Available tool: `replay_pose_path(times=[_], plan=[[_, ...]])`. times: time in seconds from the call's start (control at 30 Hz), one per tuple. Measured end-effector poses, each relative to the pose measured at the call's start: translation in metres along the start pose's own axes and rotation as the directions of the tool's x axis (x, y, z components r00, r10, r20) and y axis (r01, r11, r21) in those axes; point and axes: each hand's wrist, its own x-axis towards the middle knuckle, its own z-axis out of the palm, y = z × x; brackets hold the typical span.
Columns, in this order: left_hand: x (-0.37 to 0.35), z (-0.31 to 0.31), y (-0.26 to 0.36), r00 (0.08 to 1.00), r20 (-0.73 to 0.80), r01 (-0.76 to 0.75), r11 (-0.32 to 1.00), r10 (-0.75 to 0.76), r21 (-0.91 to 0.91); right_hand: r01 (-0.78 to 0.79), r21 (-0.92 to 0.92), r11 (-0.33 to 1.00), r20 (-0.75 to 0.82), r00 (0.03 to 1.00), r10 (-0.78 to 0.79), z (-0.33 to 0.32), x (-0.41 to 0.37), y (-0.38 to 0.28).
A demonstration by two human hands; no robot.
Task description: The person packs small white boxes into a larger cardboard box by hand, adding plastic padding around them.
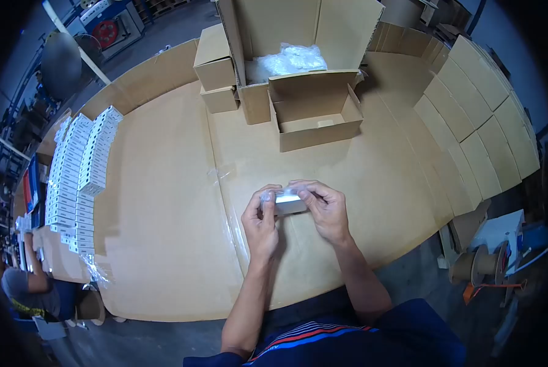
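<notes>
My left hand (pixel 261 223) and my right hand (pixel 326 211) hold a small white box (pixel 290 203) between them, above the middle of the cardboard-covered table. Fingers of both hands are closed on its two ends, with thumbs on the near side. Something clear, like plastic film, shows along its top edge; its exact shape is too small to make out. Beyond my hands stands an open cardboard box (pixel 318 137) with a small pale piece inside.
Stacked small white boxes (pixel 66 183) line the table's left side. Behind the open box, a larger carton (pixel 259 105) holds clear plastic bags (pixel 291 60). Closed brown cartons (pixel 470 104) are stacked at right. Another person (pixel 35 284) is at the far left.
</notes>
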Motion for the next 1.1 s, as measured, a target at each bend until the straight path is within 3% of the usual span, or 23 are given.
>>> replay_pose_path(times=[0.1, 0.2, 0.3, 0.33, 0.43, 0.47, 0.57, 0.7, 0.73, 0.8, 0.83, 0.87, 1.0, 1.1], plan=[[-0.002, -0.001, 0.004, 0.991, -0.033, 0.130, 0.991, -0.131, -0.043, -0.183, -0.016, 0.983, -0.068, 0.981, 0.182, -0.002, -0.003, 0.001], [-0.002, 0.009, 0.009, 0.987, -0.122, 0.097, 0.993, -0.105, -0.070, 0.031, 0.067, 0.997, -0.159, 0.987, -0.020, 0.008, -0.003, -0.008], [0.002, 0.006, 0.008, 0.992, -0.123, 0.029, 0.997, -0.038, -0.071, 0.246, -0.147, 0.958, 0.033, 0.969, -0.244, 0.000, -0.004, -0.011], [0.003, 0.005, 0.007, 0.993, -0.104, 0.036, 0.992, -0.049, -0.122, 0.272, -0.221, 0.937, 0.144, 0.959, -0.244, -0.005, -0.004, -0.012], [0.002, 0.004, 0.010, 0.995, -0.084, 0.033, 0.992, -0.044, -0.124, 0.176, -0.328, 0.928, 0.239, 0.966, -0.099, -0.008, -0.002, -0.020], [0.002, 0.005, 0.013, 0.995, -0.088, 0.034, 0.992, -0.045, -0.123, 0.252, -0.359, 0.899, 0.262, 0.951, -0.162, -0.011, 0.001, -0.015], [-0.002, 0.009, 0.022, 0.993, -0.102, 0.042, 0.992, -0.054, -0.120, 0.162, -0.341, 0.926, 0.259, 0.963, -0.073, -0.011, 0.005, -0.026], [0.004, -0.005, 0.017, 0.995, -0.031, -0.089, 0.994, 0.091, 0.064, 0.049, -0.390, 0.920, 0.267, 0.962, 0.061, -0.012, 0.005, -0.034], [0.001, -0.007, 0.022, 0.998, 0.018, -0.052, 0.998, 0.053, -0.028, 0.059, -0.382, 0.922, 0.256, 0.966, 0.044, -0.013, 0.005, -0.033], [-0.003, -0.009, 0.032, 0.989, 0.144, -0.040, 0.999, 0.039, 0.008, 0.080, -0.366, 0.927, 0.231, 0.973, 0.007, -0.016, 0.004, -0.028], [-0.003, -0.011, 0.034, 0.978, 0.207, -0.035, 0.999, 0.028, 0.028, 0.150, -0.400, 0.904, 0.244, 0.968, -0.053, -0.018, 0.005, -0.027], [0.000, -0.017, 0.030, 0.948, 0.305, -0.134, 0.983, 0.092, 0.123, 0.217, -0.432, 0.875, 0.260, 0.959, -0.110, -0.021, 0.007, -0.027], [0.007, -0.024, 0.026, 0.932, 0.362, -0.087, 0.962, -0.013, 0.259, 0.391, -0.560, 0.730, 0.315, 0.916, -0.248, -0.026, 0.012, -0.041], [0.016, -0.023, 0.024, 0.923, 0.382, -0.086, 0.940, -0.050, 0.330, 0.272, -0.573, 0.773, 0.363, 0.930, -0.059, -0.036, 0.015, -0.055]])
